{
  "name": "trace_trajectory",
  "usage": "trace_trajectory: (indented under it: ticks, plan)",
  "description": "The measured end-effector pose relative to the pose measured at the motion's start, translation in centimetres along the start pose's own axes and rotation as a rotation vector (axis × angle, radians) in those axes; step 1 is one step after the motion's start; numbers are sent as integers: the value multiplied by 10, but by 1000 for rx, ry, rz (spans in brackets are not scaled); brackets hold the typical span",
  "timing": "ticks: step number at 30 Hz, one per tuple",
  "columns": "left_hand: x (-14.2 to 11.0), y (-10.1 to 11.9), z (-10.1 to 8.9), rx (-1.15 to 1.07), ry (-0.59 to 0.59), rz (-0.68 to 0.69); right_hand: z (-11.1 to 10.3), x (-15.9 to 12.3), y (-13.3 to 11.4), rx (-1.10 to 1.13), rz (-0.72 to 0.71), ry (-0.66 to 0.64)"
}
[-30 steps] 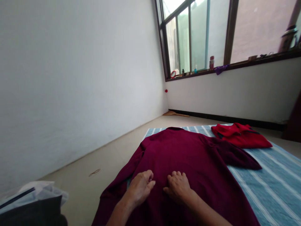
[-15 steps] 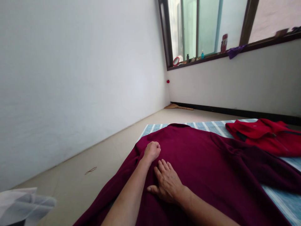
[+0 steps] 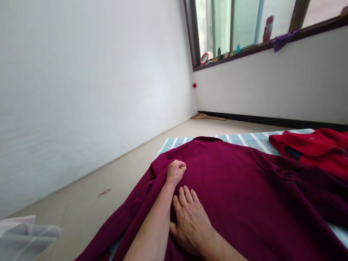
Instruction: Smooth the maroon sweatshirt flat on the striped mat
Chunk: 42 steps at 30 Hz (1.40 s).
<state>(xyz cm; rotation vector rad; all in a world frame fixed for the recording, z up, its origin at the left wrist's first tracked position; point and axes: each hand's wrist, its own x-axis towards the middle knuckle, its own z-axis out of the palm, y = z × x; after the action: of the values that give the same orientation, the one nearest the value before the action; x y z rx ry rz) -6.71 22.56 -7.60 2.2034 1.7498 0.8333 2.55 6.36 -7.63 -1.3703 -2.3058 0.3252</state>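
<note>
Logging a deep maroon long-sleeved knit garment spread flat on a blue-and-white striped cloth mat, which lies on a beige tile floor. Its collar points away from the person, and the body fills the near part of the mat, apparently laid there to keep the cloth off the bare floor.

Left grip: curled into a loose fist, knuckles up, resting on the maroon cloth near the collar. Cannot tell whether a pinch of fabric is held inside it.

Right grip: open, palm down, fingers lightly fanned, holding nothing. It seems placed to pin the cloth against the mat, with soft ridges running beside it.

A bright red garment with a black strip lies at the mat's far right, just beside the maroon sleeve, seemingly set aside. A crumpled translucent white plastic bag sits on the floor at lower left, off the mat. A straw hand broom lies along the far wall's black skirting.
</note>
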Motion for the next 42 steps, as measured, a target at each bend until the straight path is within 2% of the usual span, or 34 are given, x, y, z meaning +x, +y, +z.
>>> trace_trajectory:
  ticks: [8, 19, 28, 33, 37, 42]
  plan:
    - [-3, 3, 1, 31, -14, 101, 7, 1, 2, -16, -8, 56]
    - [-5, 16, 2, 243, -75, 146, 3, 1, 0, -21, 0, 53]
    - [-5, 22, 6, 332, -63, 155, 4, 1, 1, -11, -8, 54]
    - [-4, 16, 6, 275, 4, 111, 6, 1, 1, -15, -16, 65]
    - [0, 8, 2, 192, 106, 37, 4, 1, -1, -19, -5, 51]
    - [10, 2, -20, 130, 288, -84, 2, 0, 0, -9, 8, 21]
